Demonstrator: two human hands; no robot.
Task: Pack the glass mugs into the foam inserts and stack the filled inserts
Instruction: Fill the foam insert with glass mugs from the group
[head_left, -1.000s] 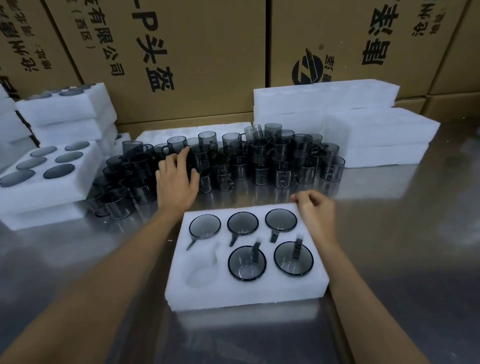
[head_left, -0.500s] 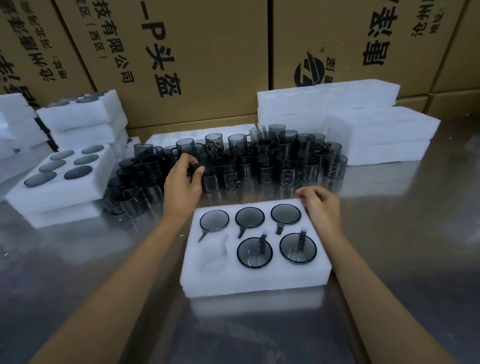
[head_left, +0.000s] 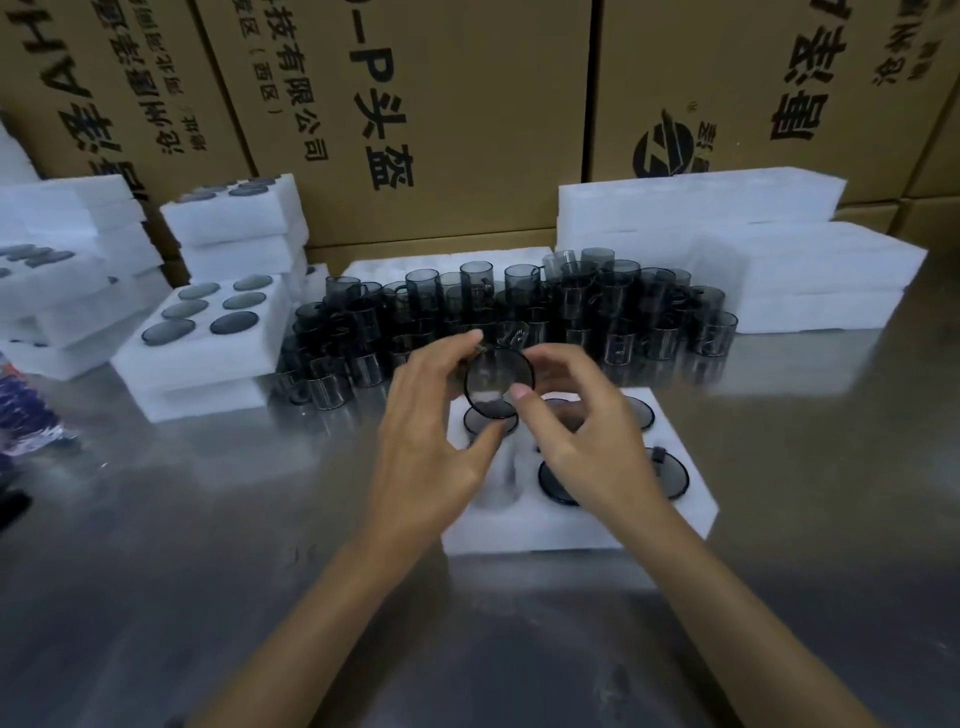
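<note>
A smoked glass mug (head_left: 497, 383) is held in the centre of the frame by both hands, its round mouth or base turned toward the camera. It is pinched by the left hand (head_left: 431, 441), with the fingers at its upper left edge and the thumb at its lower edge. The right hand (head_left: 582, 426) is curled round its right side, the thumb pressed against the lower right rim. The mug is raised above the foam insert (head_left: 576, 525), over the insert's upper left part.

The insert is laid on the metal table (head_left: 208, 545) just below centre. Dark mugs are seen in its pockets, partly hidden by the hands; one packed mug (head_left: 670, 475) is seen at the insert's right. One pocket (head_left: 498, 483) at the lower left of the insert is seen bare and white.

Behind the hands, across the middle of the frame, a crowd of loose mugs (head_left: 519, 312) is stood on the table. A filled insert (head_left: 208, 332) is stacked on another at centre left, with more filled stacks (head_left: 234, 228) behind it and at the left edge. Blank foam blocks (head_left: 779, 260) are piled at the upper right. Cardboard boxes (head_left: 441, 104) with printed characters are ranged along the top of the frame.
</note>
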